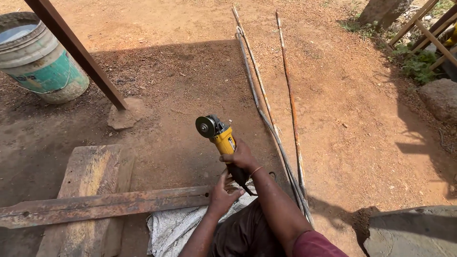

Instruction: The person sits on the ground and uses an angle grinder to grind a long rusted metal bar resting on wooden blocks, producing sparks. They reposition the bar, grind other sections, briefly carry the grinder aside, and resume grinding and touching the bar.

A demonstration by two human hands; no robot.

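My right hand (242,157) grips the body of a yellow and black angle grinder (222,138), held above the dirt with its disc end (205,126) pointing away to the upper left. My left hand (222,195) sits just below it, fingers touching the grinder's black rear handle near the cord. Right beside the left hand ends a long rusty steel angle bar (104,204), which lies across a worn wooden plank (90,185).
Thin rusty rods (285,143) lie on the dirt to the right. A green and white bucket of water (38,59) stands at top left behind a slanted rusty post (78,52). A white cloth (176,226) lies under my knees. Stones sit at right.
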